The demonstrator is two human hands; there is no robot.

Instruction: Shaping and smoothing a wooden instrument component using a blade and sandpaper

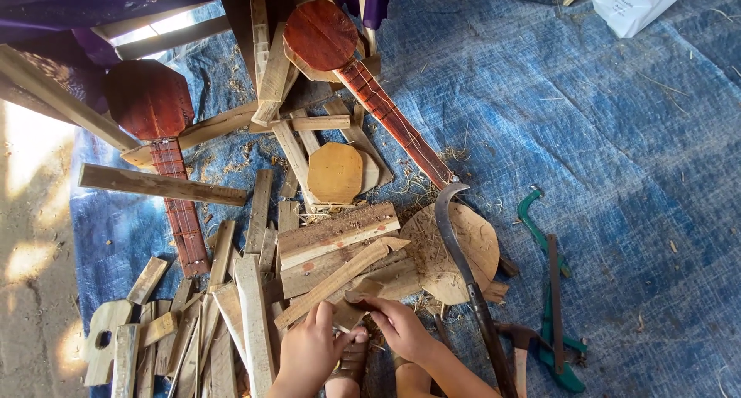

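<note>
Left hand (309, 350): we see it curled, fingers touching the lower end of a small wood piece (351, 305).
Right hand (401, 328): we see it pinching the same wood piece from the right, fingertips on its upper edge.
Wood piece: short, brownish, held between both hands just above them; long axis runs roughly lower left to upper right.
Nearer hand: we judge both in contact; the right grips more firmly.
Beyond: wooden slat (340, 278) slanting away just above the piece.
Right of hands: curved sickle blade (463, 259), tip pointing away.
Ground: blue tarp (617, 135).
</note>
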